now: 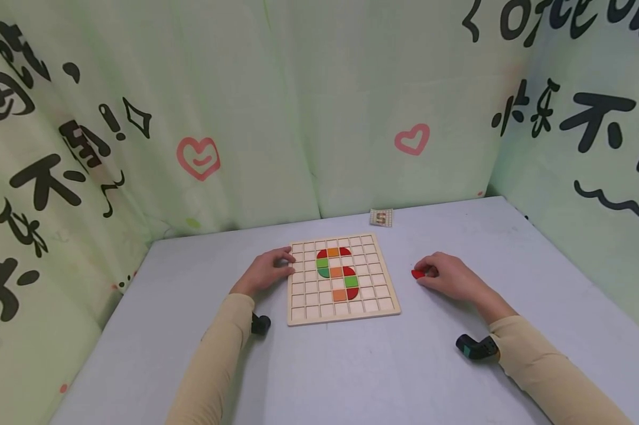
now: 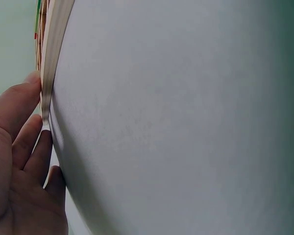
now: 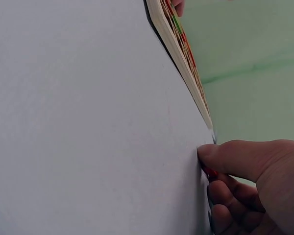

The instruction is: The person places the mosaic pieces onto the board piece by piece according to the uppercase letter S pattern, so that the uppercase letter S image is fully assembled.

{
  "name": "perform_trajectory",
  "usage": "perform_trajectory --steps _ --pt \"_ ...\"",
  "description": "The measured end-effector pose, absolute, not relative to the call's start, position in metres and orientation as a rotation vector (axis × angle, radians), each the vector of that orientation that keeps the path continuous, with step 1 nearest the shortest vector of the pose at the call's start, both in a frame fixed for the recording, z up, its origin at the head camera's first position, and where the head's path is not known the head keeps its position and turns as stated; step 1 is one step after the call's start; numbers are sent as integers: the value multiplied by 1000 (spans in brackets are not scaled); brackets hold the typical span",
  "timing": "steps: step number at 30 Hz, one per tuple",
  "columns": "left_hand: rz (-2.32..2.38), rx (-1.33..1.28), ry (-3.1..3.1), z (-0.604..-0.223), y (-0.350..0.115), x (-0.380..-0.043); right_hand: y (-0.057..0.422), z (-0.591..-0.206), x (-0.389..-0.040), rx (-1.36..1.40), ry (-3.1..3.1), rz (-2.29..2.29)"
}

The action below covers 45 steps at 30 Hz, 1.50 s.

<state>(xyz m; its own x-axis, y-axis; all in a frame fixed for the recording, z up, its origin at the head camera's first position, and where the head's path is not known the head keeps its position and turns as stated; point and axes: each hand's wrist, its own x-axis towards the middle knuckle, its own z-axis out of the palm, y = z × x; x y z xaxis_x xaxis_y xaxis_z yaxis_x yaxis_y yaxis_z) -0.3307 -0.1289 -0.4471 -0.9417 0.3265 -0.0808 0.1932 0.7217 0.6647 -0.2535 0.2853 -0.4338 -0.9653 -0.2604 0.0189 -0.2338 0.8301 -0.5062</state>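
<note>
A square wooden grid board (image 1: pixel 346 319) lies on the table. Red and dark green rounded tiles sit in its cells among orange and light green square ones, in a winding S-like line. My left hand (image 1: pixel 266 271) rests against the board's left edge, the thumb at the rim and the other fingers loosely extended, as the left wrist view shows. Off the board's right side, my right hand (image 1: pixel 449 276) pinches a small red tile (image 1: pixel 417 274) between thumb and fingers, low over the table. Fingers cover most of that tile in the right wrist view.
A small printed card (image 1: pixel 381 218) lies at the table's back edge, behind the board. Green curtains with dark writing and hearts hang behind the white table (image 1: pixel 351 378) and along its sides. Each wrist carries a black camera (image 1: pixel 476 347).
</note>
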Motion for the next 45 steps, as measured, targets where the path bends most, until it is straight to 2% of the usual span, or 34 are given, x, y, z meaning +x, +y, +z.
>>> perform_trajectory --steps 18,45 --pt "1011 417 2736 -446 -129 -328 260 -431 -251 -450 2926 -902" --pt "1033 391 2730 -446 -129 -330 176 -423 -245 -754 2800 -962"
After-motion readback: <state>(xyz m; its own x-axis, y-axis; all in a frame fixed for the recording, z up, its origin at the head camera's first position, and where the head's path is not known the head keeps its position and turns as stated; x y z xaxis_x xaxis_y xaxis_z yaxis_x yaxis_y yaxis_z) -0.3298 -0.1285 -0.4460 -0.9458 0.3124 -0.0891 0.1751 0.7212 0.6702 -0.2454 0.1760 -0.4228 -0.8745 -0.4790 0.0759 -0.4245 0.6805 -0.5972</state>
